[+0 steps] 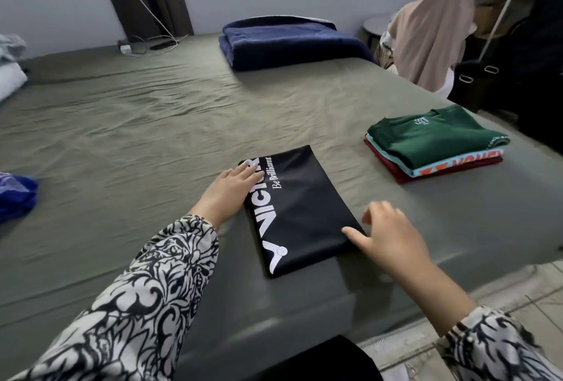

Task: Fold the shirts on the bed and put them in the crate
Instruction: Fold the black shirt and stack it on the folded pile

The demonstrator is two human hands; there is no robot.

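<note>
Your right hand (pixel 393 234) hovers loose-fingered at the folded black Victor shirt (pixel 300 213) near the bed (pixel 137 124) edge, while your left hand (pixel 231 187) lies flat, pinning it. Beyond, the folded stack (pixel 432 143) waits; no crate visible.

One folded black shirt (pixel 301 210), one stack of three folded shirts (pixel 432 144) in green, light blue and maroon, one folded navy blanket (pixel 292 42), one crumpled blue garment (pixel 15 194) at the left edge, possibly a shirt, two hands, left hand (pixel 227 187), right hand (pixel 390 234)
</note>
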